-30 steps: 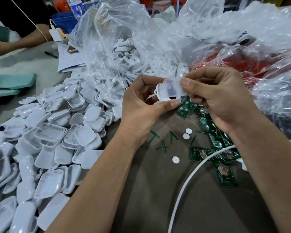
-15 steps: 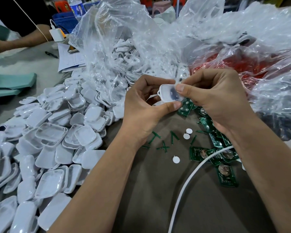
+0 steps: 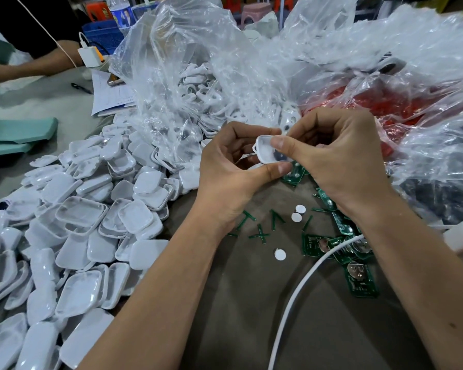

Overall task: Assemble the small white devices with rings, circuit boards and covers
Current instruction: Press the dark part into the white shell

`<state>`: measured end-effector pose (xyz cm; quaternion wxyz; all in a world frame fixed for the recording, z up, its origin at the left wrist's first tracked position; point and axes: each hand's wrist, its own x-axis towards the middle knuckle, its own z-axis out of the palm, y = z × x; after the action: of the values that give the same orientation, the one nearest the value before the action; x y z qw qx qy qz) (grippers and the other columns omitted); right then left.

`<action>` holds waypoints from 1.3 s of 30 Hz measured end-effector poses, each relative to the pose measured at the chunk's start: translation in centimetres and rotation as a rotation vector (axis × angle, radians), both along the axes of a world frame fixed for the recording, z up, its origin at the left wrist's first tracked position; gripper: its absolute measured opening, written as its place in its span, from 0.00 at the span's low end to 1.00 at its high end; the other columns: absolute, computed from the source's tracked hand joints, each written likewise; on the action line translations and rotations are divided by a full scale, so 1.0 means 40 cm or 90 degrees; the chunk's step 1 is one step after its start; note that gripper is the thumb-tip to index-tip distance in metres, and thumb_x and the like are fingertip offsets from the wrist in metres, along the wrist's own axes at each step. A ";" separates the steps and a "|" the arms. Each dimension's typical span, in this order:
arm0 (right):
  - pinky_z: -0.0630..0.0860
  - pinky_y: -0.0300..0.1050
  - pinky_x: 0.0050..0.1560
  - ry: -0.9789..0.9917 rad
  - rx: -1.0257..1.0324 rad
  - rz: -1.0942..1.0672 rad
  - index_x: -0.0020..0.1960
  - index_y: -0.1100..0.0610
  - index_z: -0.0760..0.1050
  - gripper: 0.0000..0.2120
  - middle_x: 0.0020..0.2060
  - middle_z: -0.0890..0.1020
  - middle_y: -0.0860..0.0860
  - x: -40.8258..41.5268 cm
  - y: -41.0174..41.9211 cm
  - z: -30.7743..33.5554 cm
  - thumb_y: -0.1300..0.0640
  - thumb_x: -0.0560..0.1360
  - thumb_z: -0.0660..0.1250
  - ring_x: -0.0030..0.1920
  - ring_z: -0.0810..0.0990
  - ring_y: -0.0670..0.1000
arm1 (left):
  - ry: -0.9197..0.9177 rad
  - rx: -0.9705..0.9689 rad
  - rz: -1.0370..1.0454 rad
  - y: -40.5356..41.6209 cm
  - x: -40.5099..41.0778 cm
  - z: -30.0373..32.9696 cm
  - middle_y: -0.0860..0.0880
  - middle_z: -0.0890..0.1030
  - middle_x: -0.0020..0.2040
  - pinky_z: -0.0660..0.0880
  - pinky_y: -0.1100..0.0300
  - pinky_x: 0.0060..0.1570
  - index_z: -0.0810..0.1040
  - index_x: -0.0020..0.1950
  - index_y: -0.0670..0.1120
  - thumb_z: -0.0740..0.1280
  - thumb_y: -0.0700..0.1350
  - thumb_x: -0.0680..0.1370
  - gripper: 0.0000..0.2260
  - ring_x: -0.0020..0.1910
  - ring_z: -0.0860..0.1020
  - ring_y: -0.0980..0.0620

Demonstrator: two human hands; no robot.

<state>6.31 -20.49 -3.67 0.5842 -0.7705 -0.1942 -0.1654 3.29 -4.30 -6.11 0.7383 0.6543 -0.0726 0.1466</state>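
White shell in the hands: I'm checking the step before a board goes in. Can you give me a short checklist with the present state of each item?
1. White shell held by both hands: ok, left hand and right hand pinch it.
2. Open side faces up: ok.
3. Ring seated in shell: cannot tell, the thumb covers it.
4. Circuit boards near the right hand: ok, loose on the table.
5. Covers at hand: ok, piled on the left.
6. White cable clear of the boards: not ok, it lies across them.
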 end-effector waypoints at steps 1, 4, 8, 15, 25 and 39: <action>0.79 0.41 0.33 0.001 -0.001 -0.002 0.39 0.58 0.84 0.08 0.33 0.86 0.49 0.000 0.000 0.000 0.56 0.70 0.82 0.31 0.83 0.50 | 0.002 -0.010 -0.004 0.000 -0.001 0.001 0.44 0.87 0.50 0.82 0.52 0.52 0.81 0.52 0.41 0.81 0.30 0.65 0.20 0.51 0.85 0.46; 0.81 0.45 0.34 0.009 -0.004 0.002 0.39 0.56 0.85 0.07 0.33 0.86 0.47 0.000 -0.001 0.000 0.56 0.70 0.82 0.32 0.84 0.51 | 0.008 -0.048 -0.009 0.001 -0.003 0.003 0.44 0.87 0.52 0.82 0.53 0.52 0.79 0.54 0.38 0.80 0.30 0.65 0.20 0.51 0.85 0.47; 0.82 0.52 0.35 0.008 -0.006 -0.008 0.40 0.52 0.86 0.06 0.33 0.86 0.48 0.003 -0.009 -0.001 0.53 0.73 0.80 0.33 0.83 0.55 | 0.010 -0.067 -0.012 0.001 -0.004 0.005 0.44 0.87 0.52 0.82 0.51 0.54 0.79 0.53 0.39 0.79 0.29 0.65 0.20 0.51 0.85 0.46; 0.71 0.46 0.33 0.002 0.107 -0.039 0.40 0.50 0.86 0.14 0.30 0.81 0.48 0.022 -0.034 0.014 0.46 0.81 0.69 0.30 0.75 0.47 | 0.015 -0.080 -0.010 0.003 -0.003 0.007 0.46 0.87 0.53 0.81 0.46 0.58 0.80 0.51 0.43 0.80 0.33 0.64 0.19 0.52 0.85 0.48; 0.70 0.43 0.41 -0.128 -0.146 0.027 0.46 0.56 0.88 0.14 0.36 0.79 0.57 0.004 -0.014 0.009 0.51 0.83 0.67 0.38 0.77 0.55 | 0.024 -0.077 -0.011 0.007 -0.005 0.009 0.41 0.85 0.56 0.82 0.47 0.55 0.79 0.55 0.39 0.81 0.33 0.65 0.21 0.52 0.84 0.45; 0.75 0.51 0.44 -0.157 -0.175 0.046 0.47 0.55 0.88 0.13 0.41 0.81 0.54 0.002 -0.015 0.006 0.53 0.84 0.67 0.42 0.80 0.53 | 0.017 -0.071 -0.013 0.006 0.000 0.004 0.43 0.86 0.50 0.82 0.50 0.54 0.83 0.49 0.47 0.80 0.32 0.65 0.17 0.49 0.84 0.46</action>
<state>6.40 -21.08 -3.44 0.4505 -0.8097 -0.3125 -0.2093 3.28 -4.07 -5.95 0.7760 0.6133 -0.0613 0.1341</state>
